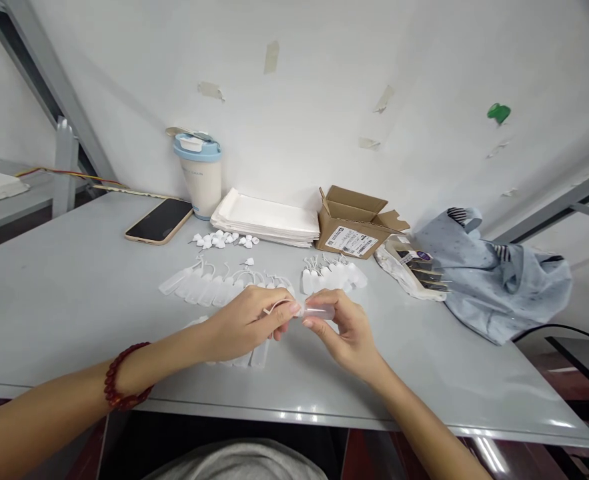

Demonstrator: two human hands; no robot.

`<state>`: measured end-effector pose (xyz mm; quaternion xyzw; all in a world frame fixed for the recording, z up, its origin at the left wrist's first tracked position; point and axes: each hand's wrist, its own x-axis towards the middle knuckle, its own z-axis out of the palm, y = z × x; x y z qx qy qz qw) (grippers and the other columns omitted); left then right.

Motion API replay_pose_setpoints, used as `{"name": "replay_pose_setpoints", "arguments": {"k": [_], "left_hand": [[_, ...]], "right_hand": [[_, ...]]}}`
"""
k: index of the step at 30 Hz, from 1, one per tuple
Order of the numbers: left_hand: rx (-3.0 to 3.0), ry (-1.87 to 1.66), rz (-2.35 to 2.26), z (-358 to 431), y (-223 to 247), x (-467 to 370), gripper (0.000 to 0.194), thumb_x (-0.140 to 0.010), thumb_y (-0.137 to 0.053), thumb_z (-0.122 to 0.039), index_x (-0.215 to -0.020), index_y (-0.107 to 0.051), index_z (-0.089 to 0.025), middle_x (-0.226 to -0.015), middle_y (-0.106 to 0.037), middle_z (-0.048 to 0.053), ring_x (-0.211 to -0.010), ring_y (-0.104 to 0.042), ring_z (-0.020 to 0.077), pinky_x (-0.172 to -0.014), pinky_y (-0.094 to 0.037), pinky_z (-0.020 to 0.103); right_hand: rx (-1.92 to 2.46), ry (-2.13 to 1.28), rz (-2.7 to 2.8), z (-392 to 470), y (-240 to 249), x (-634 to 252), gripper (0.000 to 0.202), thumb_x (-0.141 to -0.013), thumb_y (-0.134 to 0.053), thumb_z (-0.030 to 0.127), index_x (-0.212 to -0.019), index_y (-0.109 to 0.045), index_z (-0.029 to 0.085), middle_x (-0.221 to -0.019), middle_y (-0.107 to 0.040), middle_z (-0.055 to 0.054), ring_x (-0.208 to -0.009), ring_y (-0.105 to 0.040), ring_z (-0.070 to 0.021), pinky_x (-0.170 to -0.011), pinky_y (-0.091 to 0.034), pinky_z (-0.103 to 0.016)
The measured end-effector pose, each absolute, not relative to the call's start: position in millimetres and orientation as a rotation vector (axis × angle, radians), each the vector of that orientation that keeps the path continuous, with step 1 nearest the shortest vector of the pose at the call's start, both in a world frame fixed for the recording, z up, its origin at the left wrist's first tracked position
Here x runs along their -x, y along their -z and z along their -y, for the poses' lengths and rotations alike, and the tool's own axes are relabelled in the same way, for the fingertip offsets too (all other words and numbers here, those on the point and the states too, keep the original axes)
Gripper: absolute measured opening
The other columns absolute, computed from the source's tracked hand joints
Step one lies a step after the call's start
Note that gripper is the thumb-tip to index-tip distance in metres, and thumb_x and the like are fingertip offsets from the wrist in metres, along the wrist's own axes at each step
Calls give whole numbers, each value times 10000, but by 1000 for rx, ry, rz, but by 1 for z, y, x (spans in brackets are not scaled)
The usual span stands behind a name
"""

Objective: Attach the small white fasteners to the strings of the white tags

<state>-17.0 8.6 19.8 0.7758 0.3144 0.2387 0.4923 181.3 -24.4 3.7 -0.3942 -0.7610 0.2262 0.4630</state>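
Observation:
Above the grey table, my two hands meet at a small translucent plastic tube. My right hand pinches the tube's body between thumb and fingers, with the tube lying roughly level. At its left end my left hand is closed on a white cap with a thin bent white tail; the fingers partly hide the cap. Just behind my left hand lies a row of similar tubes with white tails. Another cluster of capped tubes sits behind my right hand. More tubes lie partly hidden under my left hand.
Small white caps are heaped at the back, with a single one closer. Along the wall stand a phone, a lidded cup, stacked white trays and an open cardboard box. A packet and blue cloth lie right.

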Motion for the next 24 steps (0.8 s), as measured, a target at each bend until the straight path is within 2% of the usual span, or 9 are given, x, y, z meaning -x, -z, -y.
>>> {"name": "replay_pose_setpoints", "arguments": {"k": [4, 9, 14, 18, 21, 24], "left_hand": [[-1811, -546, -690, -11, -21, 18, 373, -959, -380, -392, -722, -550, -161, -655, -576, -7, -620, -571, 118, -623, -442, 234], [-2043, -589, -679, -12, -17, 19, 389, -967, -361, -303, -640, -519, -163, -570, -565, -18, -540, -513, 92, -582, -402, 216], [-2374, -804, -601, -9, -4, 15, 387, -986, -312, -247, -637, -460, -170, -553, -509, -29, -508, -451, 85, -558, -376, 220], [-2673, -1058, -573, -5, 3, 12, 382, -1002, -292, -229, -663, -458, -171, -565, -484, -24, -491, -394, 94, -491, -333, 232], [-2860, -1160, -577, -4, 6, 12, 343, -996, -339, -228, -697, -492, -157, -583, -495, -9, -495, -385, 107, -478, -326, 245], [-2936, -1137, -600, -5, 10, 11, 301, -983, -378, -211, -726, -517, -139, -608, -515, 6, -514, -418, 116, -498, -351, 251]], "right_hand": [[838, -461, 1916, 23, -1, -181, 113, -839, -638, 190, -940, -589, 202, -831, -657, -34, -783, -635, -148, -646, -513, -261], [927, -487, 1921, 25, -2, -182, 125, -851, -628, 269, -956, -619, 201, -769, -655, -17, -670, -610, -124, -578, -470, -234], [1050, -860, 1771, 29, -4, -181, 176, -873, -582, 359, -891, -604, 185, -584, -530, 44, -454, -432, -60, -432, -332, -194], [1107, -1152, 1602, 29, -7, -177, 271, -865, -563, 444, -829, -559, 176, -467, -375, 93, -389, -317, -47, -391, -250, -191], [1143, -1333, 1486, 27, -8, -176, 326, -848, -556, 500, -792, -516, 181, -439, -331, 111, -362, -271, -44, -367, -222, -191], [1164, -1407, 1441, 23, -8, -177, 330, -844, -552, 506, -787, -500, 186, -439, -346, 110, -362, -277, -46, -373, -246, -196]]}}
